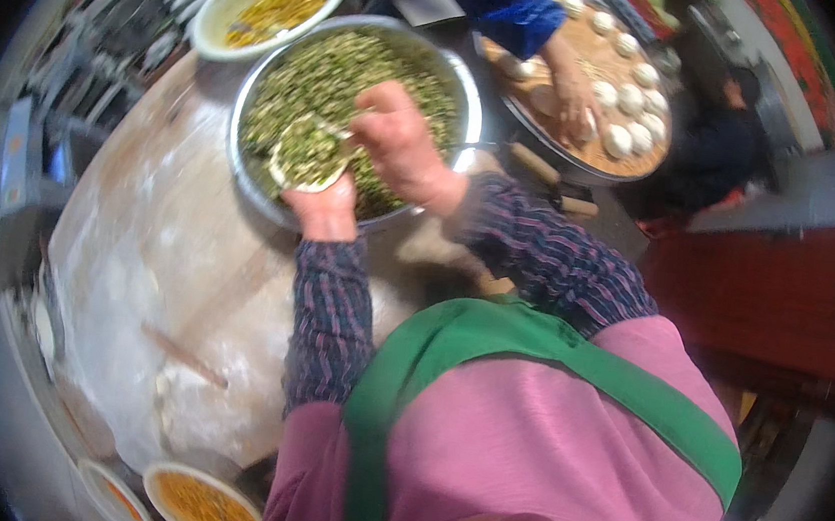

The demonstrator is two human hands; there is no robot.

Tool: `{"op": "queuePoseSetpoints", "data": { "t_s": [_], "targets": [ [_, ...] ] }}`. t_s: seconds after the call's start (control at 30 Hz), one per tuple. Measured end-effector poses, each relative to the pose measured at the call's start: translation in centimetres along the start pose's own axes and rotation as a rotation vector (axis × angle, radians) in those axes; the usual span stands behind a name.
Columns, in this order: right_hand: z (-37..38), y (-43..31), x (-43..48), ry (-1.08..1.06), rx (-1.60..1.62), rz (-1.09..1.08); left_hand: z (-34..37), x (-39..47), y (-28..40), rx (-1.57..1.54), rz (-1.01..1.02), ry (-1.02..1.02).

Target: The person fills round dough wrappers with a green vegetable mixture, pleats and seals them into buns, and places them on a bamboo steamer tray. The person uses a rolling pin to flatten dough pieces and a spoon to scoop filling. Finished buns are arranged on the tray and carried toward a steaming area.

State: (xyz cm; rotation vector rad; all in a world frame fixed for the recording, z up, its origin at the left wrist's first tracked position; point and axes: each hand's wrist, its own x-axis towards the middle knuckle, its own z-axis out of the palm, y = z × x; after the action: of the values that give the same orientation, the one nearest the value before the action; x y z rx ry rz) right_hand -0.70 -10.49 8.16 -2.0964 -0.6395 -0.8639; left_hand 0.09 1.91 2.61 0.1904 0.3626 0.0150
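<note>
My left hand (329,203) holds a round dough wrapper (276,164) from below, over the near left part of a large metal bowl (475,108). Chopped green filling (311,148) lies on the wrapper, and more of this filling (347,54) fills much of the bowl. At the wrapper's right edge is my right hand (398,146), its fingers curled; blur hides whether they pinch the dough or hold something. A thin tool with a wooden handle (534,163) reaches over the bowl's right rim.
A floured round table (126,232) bears a wooden rolling pin (186,357). A pale basin (206,29) of yellow food stands beyond; another basin (157,495) holds orange food. At right, a co-worker's hand (575,106) touches a bun on a round tray (588,58) with several white buns.
</note>
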Motion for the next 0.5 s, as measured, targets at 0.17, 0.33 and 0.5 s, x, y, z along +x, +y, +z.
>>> {"op": "queuePoseSetpoints", "data": {
  "t_s": [0.17, 0.33, 0.5],
  "targets": [
    [-1.8, 1.5, 0.7, -0.253, 0.011, 0.493, 0.3, 0.6, -1.9, -0.080, -0.124, 0.061],
    [-3.3, 2.1, 0.9, -0.062, -0.096, 0.143, 1.1, -0.1, -2.7, -0.043, -0.133, -0.021],
    [-4.3, 1.9, 1.1, -0.242, -0.013, 0.542, 2.3, -1.2, -3.4, 0.027, -0.112, 0.121]
  ]
}}
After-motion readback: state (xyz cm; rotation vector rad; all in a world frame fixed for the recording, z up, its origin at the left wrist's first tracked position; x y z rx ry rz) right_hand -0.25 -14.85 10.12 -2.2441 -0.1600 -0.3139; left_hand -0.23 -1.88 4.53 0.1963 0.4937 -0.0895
